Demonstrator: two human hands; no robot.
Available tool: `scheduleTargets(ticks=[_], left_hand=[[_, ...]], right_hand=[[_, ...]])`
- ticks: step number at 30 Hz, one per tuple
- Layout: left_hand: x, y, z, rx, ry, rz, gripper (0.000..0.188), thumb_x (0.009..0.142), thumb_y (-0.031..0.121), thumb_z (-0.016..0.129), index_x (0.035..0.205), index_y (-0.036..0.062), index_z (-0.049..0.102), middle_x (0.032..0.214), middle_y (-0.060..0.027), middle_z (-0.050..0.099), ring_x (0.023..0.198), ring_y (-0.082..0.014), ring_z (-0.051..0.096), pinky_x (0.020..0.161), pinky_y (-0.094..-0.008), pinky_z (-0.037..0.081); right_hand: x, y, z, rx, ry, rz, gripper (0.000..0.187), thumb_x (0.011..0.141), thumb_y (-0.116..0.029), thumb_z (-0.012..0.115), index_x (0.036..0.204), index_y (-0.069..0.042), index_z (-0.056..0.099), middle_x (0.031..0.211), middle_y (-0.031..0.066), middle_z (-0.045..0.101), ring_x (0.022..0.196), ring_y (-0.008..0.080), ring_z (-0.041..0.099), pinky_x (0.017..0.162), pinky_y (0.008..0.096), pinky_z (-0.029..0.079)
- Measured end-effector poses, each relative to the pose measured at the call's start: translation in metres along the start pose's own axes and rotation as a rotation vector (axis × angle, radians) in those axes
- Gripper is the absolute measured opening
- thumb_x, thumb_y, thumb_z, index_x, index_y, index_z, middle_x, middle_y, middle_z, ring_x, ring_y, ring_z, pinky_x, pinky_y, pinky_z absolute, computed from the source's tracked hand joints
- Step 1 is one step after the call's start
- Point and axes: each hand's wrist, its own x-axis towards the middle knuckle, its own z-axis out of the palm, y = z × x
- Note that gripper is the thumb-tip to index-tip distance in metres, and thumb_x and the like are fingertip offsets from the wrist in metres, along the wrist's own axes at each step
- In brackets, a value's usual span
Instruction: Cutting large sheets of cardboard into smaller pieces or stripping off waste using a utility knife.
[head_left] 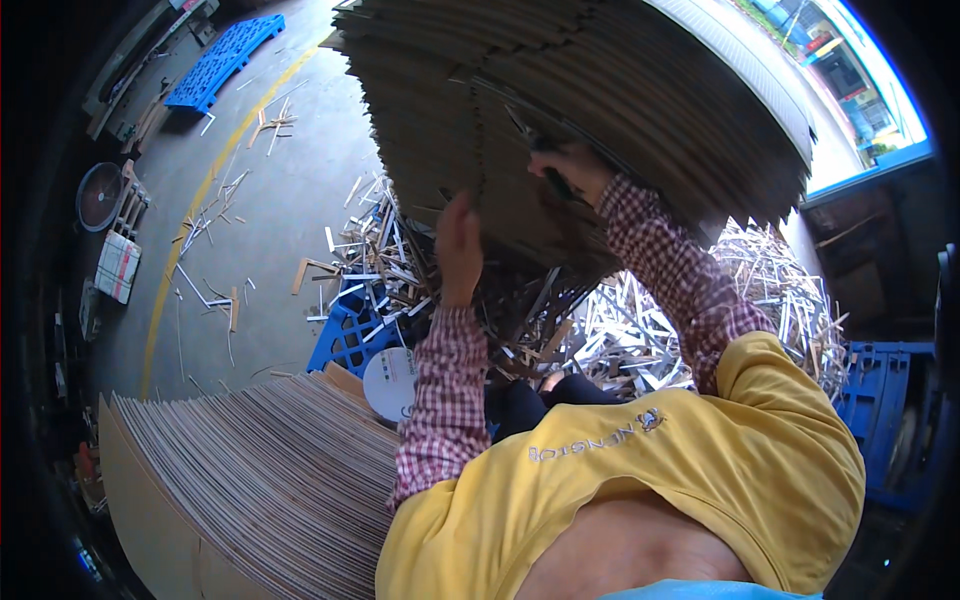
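Observation:
A tall stack of brown corrugated cardboard sheets (pixel 690 100) stands before me, its edges jagged. My right hand (pixel 575 172) is closed round a dark-handled tool (pixel 558 184) against the shaded face of the stack. The tool's working end is too dark to make out. Lower and to the left, my left hand (pixel 460 248) is raised beside the same face, fingers stretched upward and slightly blurred. Nothing shows in it, and whether it touches the cardboard I cannot tell. Thin cardboard offcuts (pixel 640 325) lie heaped below both hands.
Another cardboard stack (pixel 270 470) is at my lower left. A blue plastic pallet (pixel 345 325) and a round white lid-like object (pixel 390 383) sit beside it. Loose strips litter the grey floor (pixel 290 190) near a yellow line. Another blue pallet (pixel 228 62) lies far left; blue crates (pixel 880 400) stand right.

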Motion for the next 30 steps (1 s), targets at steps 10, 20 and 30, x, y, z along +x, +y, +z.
scheduleTargets(ticks=[10, 20, 30], left_hand=[[0.082, 0.034, 0.095, -0.308, -0.244, -0.077, 0.042, 0.090, 0.034, 0.033, 0.117, 0.0030, 0.044, 0.111, -0.0142, 0.049, 0.100, -0.0225, 0.048, 0.083, -0.0319, 0.037], [-0.071, 0.020, 0.078, -0.376, -0.294, -0.443, 0.031, 0.085, 0.028, 0.046, 0.098, 0.0007, 0.055, 0.104, -0.0154, 0.051, 0.087, -0.0234, 0.053, 0.073, -0.0333, 0.042], [0.010, 0.091, 0.071, 0.140, -0.237, -0.117, 0.026, 0.081, 0.021, 0.054, 0.098, 0.0010, 0.054, 0.077, -0.0130, 0.059, 0.068, -0.0221, 0.058, 0.060, -0.0319, 0.045]], right_hand=[[0.029, -0.005, 0.007, 0.163, 0.109, 0.190, 0.028, 0.076, -0.031, 0.057, 0.076, -0.002, 0.060, 0.070, 0.0056, 0.056, 0.056, 0.0115, 0.050, 0.045, 0.0283, 0.039], [-0.122, 0.073, 0.027, -0.007, -0.083, 0.097, 0.025, 0.072, -0.021, 0.056, 0.087, -0.001, 0.056, 0.069, 0.0049, 0.058, 0.064, 0.0102, 0.054, 0.051, 0.0309, 0.043], [-0.152, 0.119, -0.025, -0.141, -0.185, -0.007, 0.035, 0.073, -0.034, 0.061, 0.084, -0.001, 0.061, 0.068, 0.0065, 0.060, 0.062, 0.0092, 0.053, 0.058, 0.0239, 0.043]])
